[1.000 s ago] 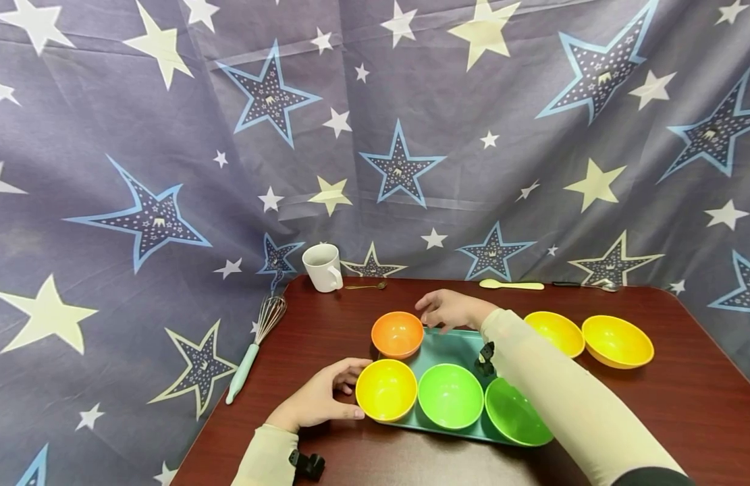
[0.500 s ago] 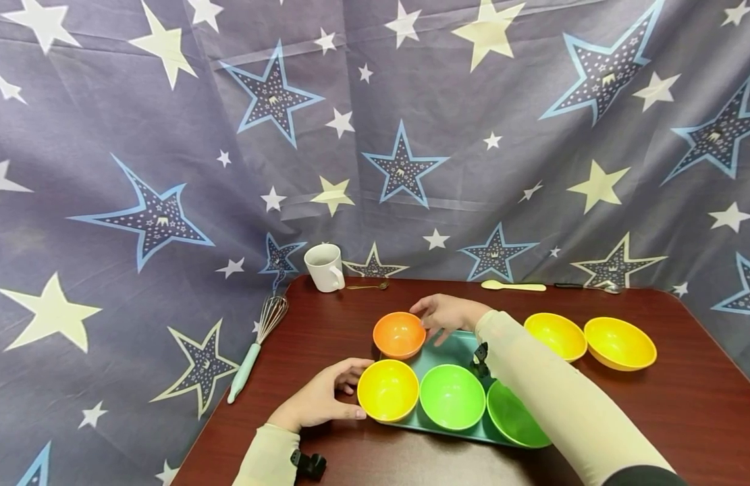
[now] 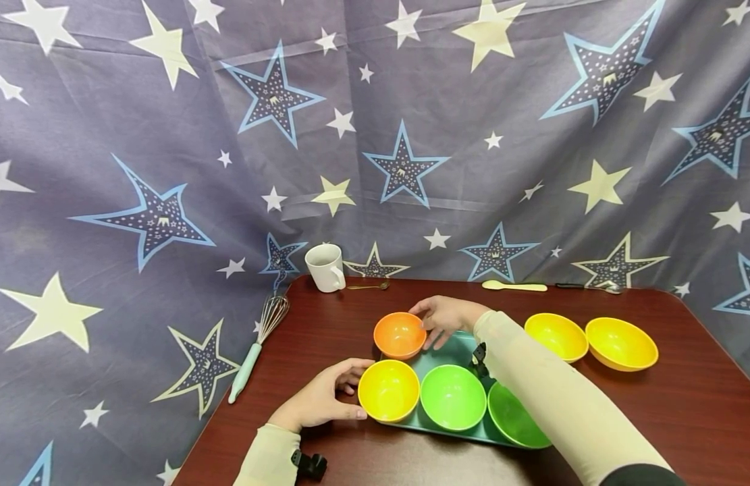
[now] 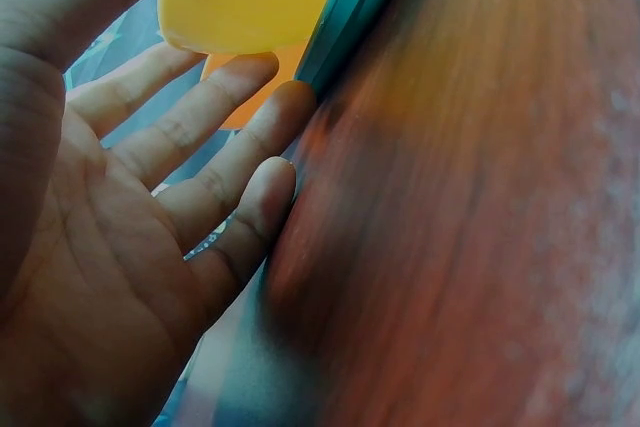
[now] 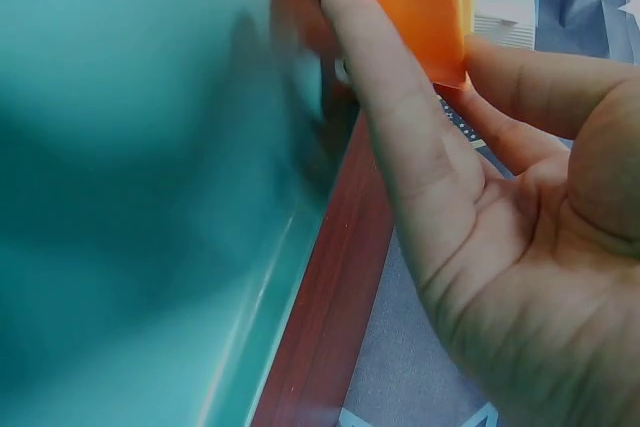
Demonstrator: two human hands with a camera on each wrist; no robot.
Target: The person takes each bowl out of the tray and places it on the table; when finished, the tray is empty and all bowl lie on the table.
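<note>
My left hand curves loosely around the left side of a yellow bowl, thumb near its front; in the left wrist view its fingertips lie by the edge of the teal tray. My right hand reaches over the tray to an orange bowl at the tray's back left corner. In the right wrist view its extended fingers touch the side and rim of that orange bowl. A light green bowl and a darker green bowl sit along the tray's front; my right sleeve partly covers the latter.
Two more yellow bowls, one inner and one outer, stand right of the tray. Along the back edge lie a white mug, a small spoon, a pale yellow utensil and a black-handled utensil. A whisk lies at the left edge.
My right hand has moved slightly left, from beside the orange bowl to touching its right side. My left hand and the bowls stay in place.
</note>
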